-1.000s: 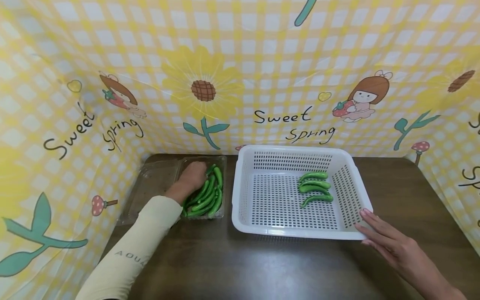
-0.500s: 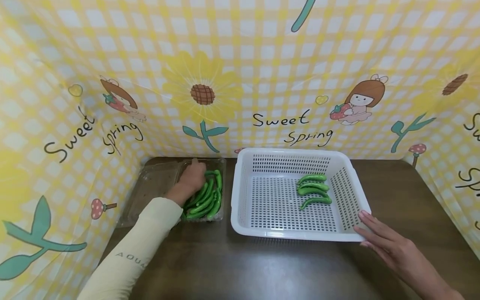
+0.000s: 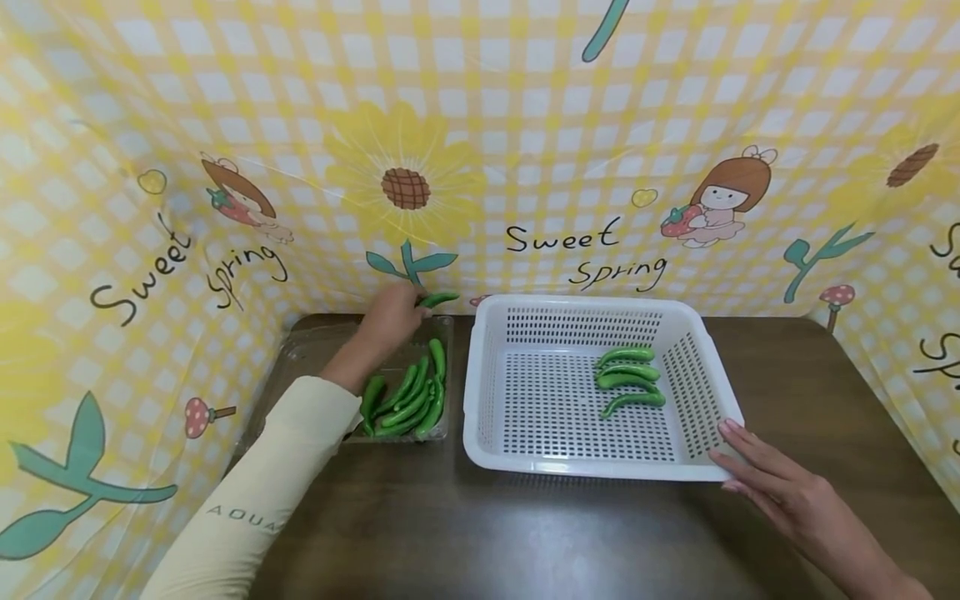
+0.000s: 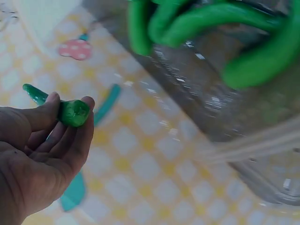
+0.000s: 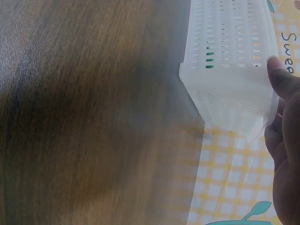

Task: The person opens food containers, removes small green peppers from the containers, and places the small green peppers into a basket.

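My left hand (image 3: 388,323) pinches a green chili pepper (image 3: 439,299) between thumb and fingers, raised above the far edge of a clear plastic box (image 3: 395,357). In the left wrist view, the pepper (image 4: 74,113) points its thick end away from the palm. Several more green peppers (image 3: 405,410) lie in that box. A white perforated basket (image 3: 570,465) stands to its right, with a few green peppers (image 3: 628,377) inside. At the basket's near right corner rests my right hand (image 3: 806,504), its fingers straight along the rim.
The box's hinged clear lid (image 3: 303,367) lies folded out to the left. All this stands on a dark brown wooden table (image 3: 525,542). A yellow checked cloth (image 3: 487,150) closes off the back and both sides.
My left hand has risen out of the clear box and moved slightly right and away, bringing one pepper with it. My right hand stays at the basket's corner.
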Tool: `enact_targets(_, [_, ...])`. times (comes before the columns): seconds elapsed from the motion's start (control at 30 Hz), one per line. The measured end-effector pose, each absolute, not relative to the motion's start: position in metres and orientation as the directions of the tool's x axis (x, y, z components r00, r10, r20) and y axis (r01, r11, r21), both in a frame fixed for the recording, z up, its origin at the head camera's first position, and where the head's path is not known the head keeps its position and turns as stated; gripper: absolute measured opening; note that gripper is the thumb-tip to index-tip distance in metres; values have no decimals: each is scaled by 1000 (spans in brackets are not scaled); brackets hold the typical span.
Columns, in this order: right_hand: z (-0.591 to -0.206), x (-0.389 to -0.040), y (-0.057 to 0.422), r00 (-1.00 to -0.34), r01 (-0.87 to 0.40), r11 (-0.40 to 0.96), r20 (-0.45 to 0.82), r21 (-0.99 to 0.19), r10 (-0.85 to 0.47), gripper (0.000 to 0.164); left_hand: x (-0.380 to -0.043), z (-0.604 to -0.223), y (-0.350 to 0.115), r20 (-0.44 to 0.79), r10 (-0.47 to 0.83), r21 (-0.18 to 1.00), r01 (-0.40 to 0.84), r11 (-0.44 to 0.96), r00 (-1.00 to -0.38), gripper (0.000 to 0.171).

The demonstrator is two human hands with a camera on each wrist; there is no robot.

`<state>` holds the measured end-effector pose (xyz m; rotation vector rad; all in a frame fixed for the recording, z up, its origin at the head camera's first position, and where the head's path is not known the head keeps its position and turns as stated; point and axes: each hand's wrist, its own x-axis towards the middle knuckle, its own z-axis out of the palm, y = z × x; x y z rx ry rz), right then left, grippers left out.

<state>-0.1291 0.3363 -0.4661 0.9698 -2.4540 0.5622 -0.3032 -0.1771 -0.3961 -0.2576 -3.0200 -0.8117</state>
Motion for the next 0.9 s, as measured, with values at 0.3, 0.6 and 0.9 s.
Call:
enact_targets(0.3, [-464,-128,339,-659,-714,667,525,-213,-538,50,-307,-378,-117,117,216,512,245,823,-969,25])
enact_targets(0.6, [-466,-129,338,-660,-719,657,520,-228,-542,50,-316,-367,-70,114,251,427,275,862,-961,21])
enact_targets(0.9, [-465,-131,339,-649,-726,654,526,-212,-550,50,-323,-357,-30,121,320,414,341,844,-940,17])
